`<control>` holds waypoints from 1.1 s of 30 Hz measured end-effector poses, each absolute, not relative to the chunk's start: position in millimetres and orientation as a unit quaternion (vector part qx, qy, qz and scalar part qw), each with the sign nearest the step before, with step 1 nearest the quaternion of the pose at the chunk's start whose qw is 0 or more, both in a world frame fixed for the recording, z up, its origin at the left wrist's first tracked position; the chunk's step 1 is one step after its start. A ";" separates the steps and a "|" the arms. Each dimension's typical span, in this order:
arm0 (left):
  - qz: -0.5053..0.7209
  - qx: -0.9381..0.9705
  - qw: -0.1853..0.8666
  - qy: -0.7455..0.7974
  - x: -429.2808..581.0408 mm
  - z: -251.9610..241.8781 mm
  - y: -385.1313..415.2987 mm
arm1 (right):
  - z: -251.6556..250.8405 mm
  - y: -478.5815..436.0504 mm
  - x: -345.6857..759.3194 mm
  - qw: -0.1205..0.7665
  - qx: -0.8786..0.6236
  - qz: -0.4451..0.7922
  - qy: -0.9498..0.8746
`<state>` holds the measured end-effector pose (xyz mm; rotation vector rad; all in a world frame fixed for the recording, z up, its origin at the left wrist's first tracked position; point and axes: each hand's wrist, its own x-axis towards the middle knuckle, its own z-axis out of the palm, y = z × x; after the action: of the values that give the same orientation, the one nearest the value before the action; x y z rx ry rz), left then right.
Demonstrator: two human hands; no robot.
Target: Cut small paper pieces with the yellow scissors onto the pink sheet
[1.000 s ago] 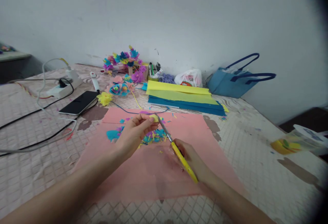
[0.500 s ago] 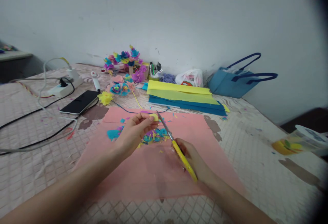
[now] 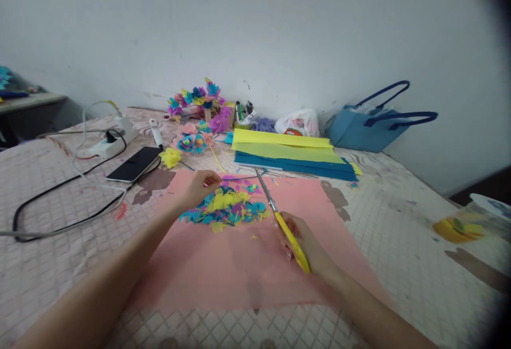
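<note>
My left hand (image 3: pixel 202 187) is at the back of the pink paper sheet (image 3: pixel 255 269), its fingers closed around a thin blue wire stem (image 3: pixel 239 179). The stem runs out to the right of the fingertips; its left part leads toward a yellow paper flower (image 3: pixel 171 157). Just below the fingers lies a heap of yellow, teal and purple paper pieces (image 3: pixel 229 208). My right hand (image 3: pixel 301 240) grips yellow-handled scissors (image 3: pixel 290 240) over the right half of the sheet. Their blades point forward and look closed.
Behind the sheet lie folded yellow and dark blue paper (image 3: pixel 291 160) and paper flowers (image 3: pixel 195 139). A phone (image 3: pixel 136 164), cables and a power strip (image 3: pixel 109 144) occupy the left. A blue bag (image 3: pixel 365 128) stands back right; a clear plastic cup (image 3: pixel 467 224) lies right.
My left hand has let go of a small yellow paper piece and moved left to the blue stem. Yellow pieces now show on the heap. My right hand keeps the scissors nearly still.
</note>
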<state>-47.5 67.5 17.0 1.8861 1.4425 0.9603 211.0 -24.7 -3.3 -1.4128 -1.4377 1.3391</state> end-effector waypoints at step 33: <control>0.215 0.857 0.093 0.459 4.5 -10.3 63.3 | -9.6 -8.9 221.5 0.357 -0.412 0.712 -0.443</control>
<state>4.5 63.3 -10.3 2.5427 1.3626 0.6374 221.5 -8.9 -9.6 -1.0635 -1.1433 1.8364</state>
